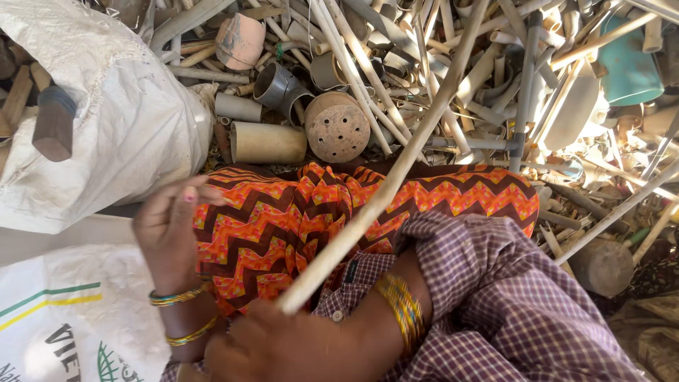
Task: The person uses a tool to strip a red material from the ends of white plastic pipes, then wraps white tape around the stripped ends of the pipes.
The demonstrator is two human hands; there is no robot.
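Note:
My right hand [272, 346] is closed around the near end of a long cream plastic pipe [396, 170]. The pipe runs diagonally up and to the right, across my lap and over the heap of scrap pipes. My lap is covered by orange zigzag-patterned cloth [283, 212]. My left hand [166, 233] is raised at the left of my lap with its fingers curled and blurred; I cannot tell if it holds anything. Bangles circle both wrists, and a purple checked sleeve [495, 297] covers my right arm.
A heap of cut plastic pipes and fittings [453, 78] fills the ground ahead, with a round perforated cap [337, 127], short tubes [267, 141] and a teal container [629, 67]. White woven sacks lie at the left [127, 120] and lower left [64, 318].

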